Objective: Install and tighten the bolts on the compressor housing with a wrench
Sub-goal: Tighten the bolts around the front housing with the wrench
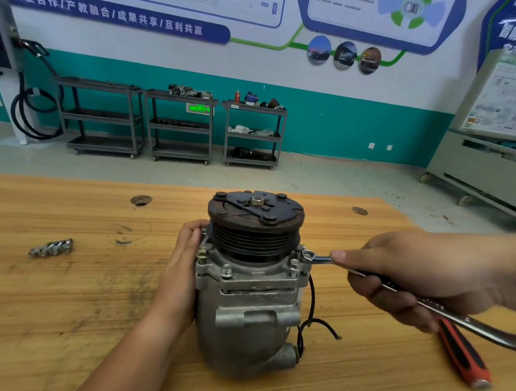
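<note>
At far left I see a small heap of loose bolts (51,247) on the wooden table (72,291), well apart from everything else. The left hand (184,268) grips the left side of the compressor (247,306), its fingers curled round the housing just below the pulley (254,224). The compressor stands upright near the table's middle, pulley on top. I count 3 bolts (226,271) seated along the near flange. At the flange's right corner the wrench (322,259) has its ring end over a 4th bolt. The right hand (417,277) grips the wrench shaft, with 1 fingertip laid on it near the ring. A black wire (311,299) hangs down the compressor's right side. A screwdriver (462,354) with a red-and-black handle lies on the table under the right hand.
</note>
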A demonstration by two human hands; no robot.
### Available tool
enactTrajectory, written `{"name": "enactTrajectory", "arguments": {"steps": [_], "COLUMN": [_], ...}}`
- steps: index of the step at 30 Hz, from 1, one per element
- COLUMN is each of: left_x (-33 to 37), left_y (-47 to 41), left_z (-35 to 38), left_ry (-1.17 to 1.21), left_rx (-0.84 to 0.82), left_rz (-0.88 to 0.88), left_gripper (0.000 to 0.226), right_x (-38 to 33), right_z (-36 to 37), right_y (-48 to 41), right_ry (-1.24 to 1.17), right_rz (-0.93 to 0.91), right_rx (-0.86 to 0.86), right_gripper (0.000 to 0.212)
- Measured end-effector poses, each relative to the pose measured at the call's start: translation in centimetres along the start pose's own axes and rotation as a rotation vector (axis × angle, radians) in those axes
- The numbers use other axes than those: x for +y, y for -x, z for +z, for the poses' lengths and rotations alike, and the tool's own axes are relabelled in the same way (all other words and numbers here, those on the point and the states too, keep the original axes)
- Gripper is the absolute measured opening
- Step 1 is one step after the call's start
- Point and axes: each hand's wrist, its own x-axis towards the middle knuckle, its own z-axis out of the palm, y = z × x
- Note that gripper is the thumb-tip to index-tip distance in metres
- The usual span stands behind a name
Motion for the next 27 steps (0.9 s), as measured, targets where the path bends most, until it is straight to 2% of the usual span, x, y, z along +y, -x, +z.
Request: {"name": "enactTrajectory", "arguments": {"steps": [3,8,11,13,16,19,22,24,27], "left_x": [0.3,0.2,0.4,0.3,0.5,0.6,0.8,0.9,0.9], "left_y": [0.2,0.7,0.5,0.5,0.4,0.4,0.3,0.3,0.2], "left_z": [0.3,0.2,0.1,0.1,0.1,0.1,0.0,0.0,0.1], "left_ry": [-0.007,0.019,0.008,0.015,0.049,0.124,0.202,0.235,0.255], "left_rx": [0.013,0.025,0.021,0.025,0.013,-0.004,-0.029,-0.031,-0.021], "left_rz": [0.019,0.023,0.028,0.034,0.03,0.008,-0.005,0.0,0.011], "left_gripper": [0.02,0.019,0.018,0.017,0.015,0.014,0.016,0.017,0.019], "right_x": [0.7,1.3,1.9,2.7,3.7,3.7,2.9,2.0,1.0], "right_z": [2.4,7.6,6.2,4.4,2.1,-0.4,-2.6,-3.5,-4.2], "right_y": [0.1,-1.7,-0.8,0.5,1.1,0.8,-0.4,-1.5,-3.1], "right_ry": [-0.202,-0.379,-0.509,-0.493,-0.241,0.362,0.853,1.007,1.058], "right_rz": [-0.033,-0.162,-0.17,-0.112,-0.133,-0.292,-0.414,-0.526,-0.623], "right_rx": [0.062,0.066,0.103,0.175,0.267,0.44,0.548,0.557,0.45], "right_gripper": [0.05,0.047,0.05,0.04,0.043,0.041,0.052,0.059,0.058]}}
